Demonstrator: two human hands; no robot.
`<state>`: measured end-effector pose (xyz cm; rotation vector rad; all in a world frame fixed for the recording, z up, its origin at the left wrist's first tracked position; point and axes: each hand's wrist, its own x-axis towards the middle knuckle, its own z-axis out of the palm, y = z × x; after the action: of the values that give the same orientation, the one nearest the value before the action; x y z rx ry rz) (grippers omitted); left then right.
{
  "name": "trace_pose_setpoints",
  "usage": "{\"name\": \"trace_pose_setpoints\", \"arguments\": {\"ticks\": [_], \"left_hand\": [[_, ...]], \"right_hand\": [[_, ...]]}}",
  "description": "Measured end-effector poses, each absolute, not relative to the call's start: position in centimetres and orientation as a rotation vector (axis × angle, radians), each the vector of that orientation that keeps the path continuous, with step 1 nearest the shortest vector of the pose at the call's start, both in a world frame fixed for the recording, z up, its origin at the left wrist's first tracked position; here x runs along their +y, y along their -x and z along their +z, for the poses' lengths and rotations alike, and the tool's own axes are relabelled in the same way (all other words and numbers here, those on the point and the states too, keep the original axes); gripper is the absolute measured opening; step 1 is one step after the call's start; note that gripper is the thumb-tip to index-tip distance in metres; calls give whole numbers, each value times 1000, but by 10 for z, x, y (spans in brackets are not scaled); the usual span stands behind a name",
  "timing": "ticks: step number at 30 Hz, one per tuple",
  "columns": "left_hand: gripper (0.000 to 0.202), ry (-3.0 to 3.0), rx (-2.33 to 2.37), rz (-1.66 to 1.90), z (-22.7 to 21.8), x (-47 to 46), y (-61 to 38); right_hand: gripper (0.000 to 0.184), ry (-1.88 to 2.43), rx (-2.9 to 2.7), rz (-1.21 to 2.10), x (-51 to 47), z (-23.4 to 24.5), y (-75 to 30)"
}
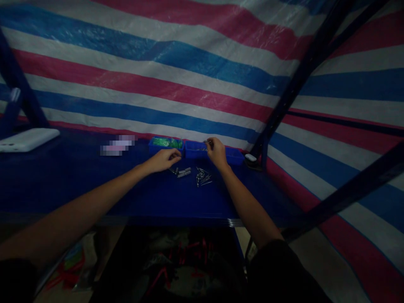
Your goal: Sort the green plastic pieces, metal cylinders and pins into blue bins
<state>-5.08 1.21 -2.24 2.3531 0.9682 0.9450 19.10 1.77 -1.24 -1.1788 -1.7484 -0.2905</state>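
My right hand [217,151] is over the middle blue bin [197,155], its fingertips pinched on a small metal part [205,142] whose exact kind is too small to make out. My left hand [164,160] hovers just in front of the left blue bin [153,148], which contains green plastic packing. Its fingers are loosely curled, with a gap between thumb and fingers and nothing visible in them. Below it lie several short metal cylinders [184,173]. To their right is a loose pile of thin metal pins [203,176].
A third blue bin [235,156] stands at the right, beside a small white object [251,157] near the frame post. A white device [30,139] lies at the far left of the blue table [126,206]. Striped sheeting [158,92] hangs behind; dark posts [284,101] slant at the right.
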Motion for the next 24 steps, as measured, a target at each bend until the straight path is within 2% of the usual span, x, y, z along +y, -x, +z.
{"name": "trace_pose_setpoints", "arguments": {"ticks": [6,13,18,24], "left_hand": [[31,-2447,875,742,-31,10,94],[15,-2466,992,696,-34,7,72],[13,-2413,1040,864,-31,21,68],[18,-2068,975,1193,-23,43,21]], "right_hand": [[13,1416,-1622,-384,33,-30,-218],[16,1532,-1731,-306,37,-39,-215],[19,1478,-1755,-298,29,-35,-209],[27,1146,-1904,-184,-7,-19,-170]]}}
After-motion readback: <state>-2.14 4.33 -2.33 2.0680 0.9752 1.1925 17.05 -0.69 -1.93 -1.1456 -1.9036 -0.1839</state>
